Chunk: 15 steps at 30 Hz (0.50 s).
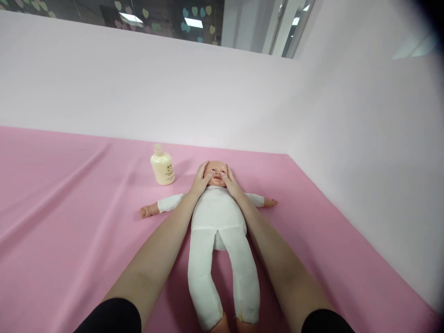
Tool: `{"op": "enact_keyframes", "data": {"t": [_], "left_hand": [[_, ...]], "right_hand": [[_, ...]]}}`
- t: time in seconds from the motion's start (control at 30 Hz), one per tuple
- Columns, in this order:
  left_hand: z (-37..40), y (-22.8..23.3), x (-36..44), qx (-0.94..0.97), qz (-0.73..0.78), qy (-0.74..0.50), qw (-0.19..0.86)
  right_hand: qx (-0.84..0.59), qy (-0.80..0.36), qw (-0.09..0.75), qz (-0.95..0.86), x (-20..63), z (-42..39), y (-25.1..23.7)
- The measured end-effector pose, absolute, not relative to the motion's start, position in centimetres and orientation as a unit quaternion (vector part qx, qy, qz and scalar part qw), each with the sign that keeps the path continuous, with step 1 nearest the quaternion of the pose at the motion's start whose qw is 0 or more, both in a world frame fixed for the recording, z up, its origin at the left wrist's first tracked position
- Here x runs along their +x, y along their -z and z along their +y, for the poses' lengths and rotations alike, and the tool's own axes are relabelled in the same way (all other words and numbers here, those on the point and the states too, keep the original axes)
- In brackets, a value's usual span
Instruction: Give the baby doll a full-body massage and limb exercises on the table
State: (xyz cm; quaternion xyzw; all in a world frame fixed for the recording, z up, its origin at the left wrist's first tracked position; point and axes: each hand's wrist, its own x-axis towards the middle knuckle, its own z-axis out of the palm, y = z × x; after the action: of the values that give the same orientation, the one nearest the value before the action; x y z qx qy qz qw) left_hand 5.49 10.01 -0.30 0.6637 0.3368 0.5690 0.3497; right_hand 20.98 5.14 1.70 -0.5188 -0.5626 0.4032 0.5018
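A baby doll (pixel 218 208) in a white cloth body suit lies on its back, head away from me, arms spread to both sides. Against the left side of its head rests my left hand (pixel 202 179), fingers stretched along the head and thumb on the cheek beside the nose. On the opposite side my right hand (pixel 231 180) lies the same way, its thumb on the other cheek. Both hands are open and touch the head without closing round it. Some fingertips are hidden beside the head. My forearms run along either side of the doll's body.
A pale yellow pump bottle (pixel 163 167) stands left of the doll's head. Pink cloth (pixel 86 208), creased at the left, covers the surface. A white wall (pixel 138 88) rises behind, and another white panel (pixel 364 138) borders the right side. Above the back wall is a window (pixel 166 21) with heart-shaped decorations.
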Motion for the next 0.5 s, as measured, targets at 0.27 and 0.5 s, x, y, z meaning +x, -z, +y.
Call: {"op": "enact_keyframes", "data": {"t": [0.27, 0.5], "left_hand": [[10.4, 0.4, 5.8, 0.629, 0.346, -0.589, 0.37], [9.7, -0.4, 6.1, 0.591, 0.354, -0.611, 0.389]], "right_hand": [[-0.473, -0.414, 0.585, -0.512, 20.4, 6.8, -0.7], [-0.504, -0.365, 0.576, -0.53, 20.7, 6.3, -1.0]]}}
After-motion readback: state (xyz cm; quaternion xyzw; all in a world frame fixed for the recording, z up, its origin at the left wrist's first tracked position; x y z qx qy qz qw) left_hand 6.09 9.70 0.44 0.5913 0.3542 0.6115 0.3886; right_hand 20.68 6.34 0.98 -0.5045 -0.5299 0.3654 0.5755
